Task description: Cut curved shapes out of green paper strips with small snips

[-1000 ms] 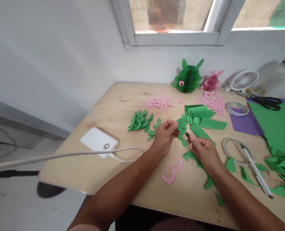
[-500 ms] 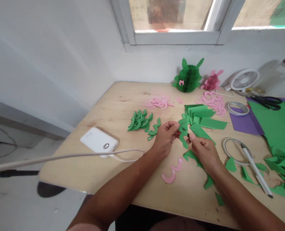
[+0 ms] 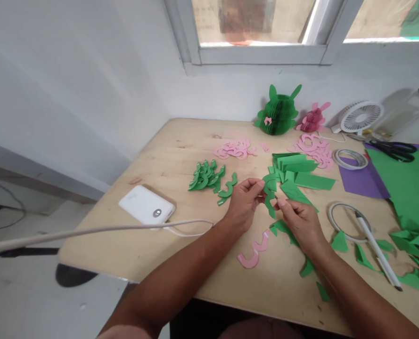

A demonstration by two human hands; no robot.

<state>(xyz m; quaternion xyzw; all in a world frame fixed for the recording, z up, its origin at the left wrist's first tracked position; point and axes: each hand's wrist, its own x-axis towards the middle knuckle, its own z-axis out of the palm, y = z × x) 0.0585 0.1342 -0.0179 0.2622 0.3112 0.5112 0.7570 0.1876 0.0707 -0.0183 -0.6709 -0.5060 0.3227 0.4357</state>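
My left hand (image 3: 245, 202) pinches a wavy green paper cutout (image 3: 270, 189) between thumb and fingers, holding it above the table. Close to the cutout's right edge, my right hand (image 3: 299, 221) is closed in a pinch. A small dark tip shows at its fingertips, too little to name. Left of my left hand lie a loose green wavy piece (image 3: 227, 189) and a pile of similar green pieces (image 3: 206, 175) with whitish strips. A pink wavy cutout (image 3: 253, 254) lies below my hands. Folded green paper strips (image 3: 294, 167) lie just beyond them.
A white power bank (image 3: 146, 205) with a cable (image 3: 99, 230) stands out at left. Pink cutouts (image 3: 237, 149), a green paper figure (image 3: 280, 115), a pink one (image 3: 314, 117) and a fan (image 3: 363, 117) are behind. Scissors (image 3: 395, 149), tape (image 3: 350, 160) and a white pen (image 3: 379, 252) are right.
The green cutout has turned slightly in my left hand. My right hand stays beside it with barely any shift; the whole view has drifted very slightly.
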